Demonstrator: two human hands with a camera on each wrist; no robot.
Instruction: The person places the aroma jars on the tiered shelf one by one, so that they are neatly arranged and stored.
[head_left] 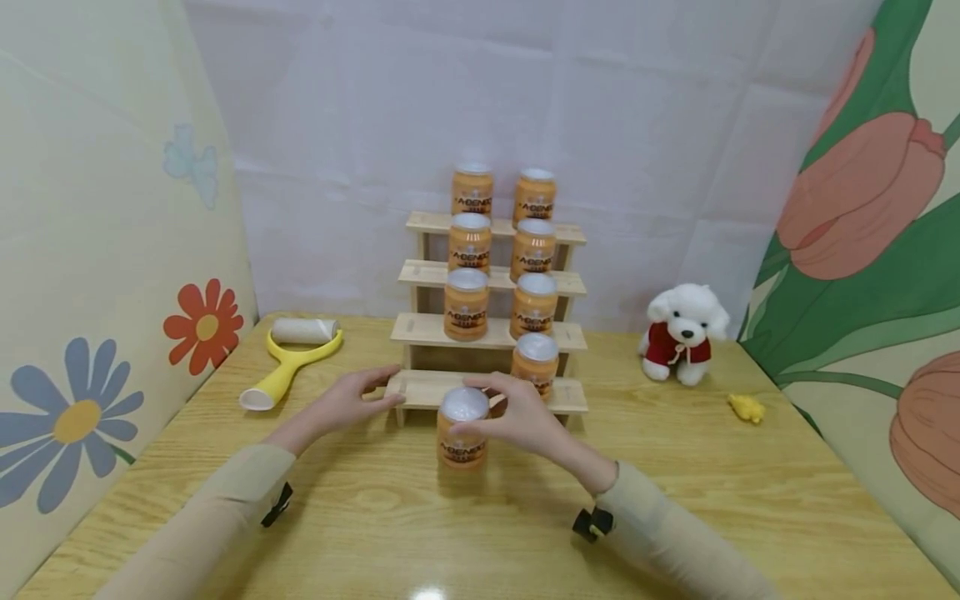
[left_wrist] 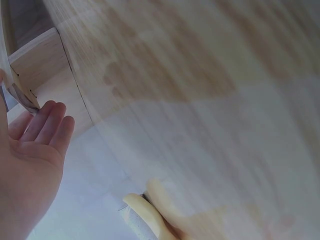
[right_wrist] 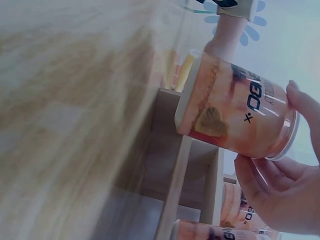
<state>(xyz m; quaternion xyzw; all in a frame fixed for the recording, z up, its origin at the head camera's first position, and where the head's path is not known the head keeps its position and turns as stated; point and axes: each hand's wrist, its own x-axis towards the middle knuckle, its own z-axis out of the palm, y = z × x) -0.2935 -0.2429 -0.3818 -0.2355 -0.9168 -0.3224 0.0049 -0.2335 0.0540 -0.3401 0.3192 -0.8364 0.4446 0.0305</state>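
An orange can with a silver lid (head_left: 462,442) is held near its top between the thumb and fingers of my right hand (head_left: 525,414). It is in front of the lowest step of a wooden step shelf (head_left: 427,388); in the right wrist view, the can (right_wrist: 235,107) appears raised off the tabletop. My left hand (head_left: 345,406) touches the left end of that lowest step, its fingers fairly straight in the left wrist view. Matching cans (head_left: 467,307) stand in pairs on the upper three steps. A single can (head_left: 536,364) occupies the lowest step's right side, partly behind my right hand.
A yellow-handled lint roller (head_left: 281,375) lies at the table's left. To the right sits a white plush dog (head_left: 684,333) in a red top, with a small yellow object (head_left: 746,407) nearby. Patterned panels flank the wooden table (head_left: 360,533), and a pale cloth (head_left: 337,125) hangs behind.
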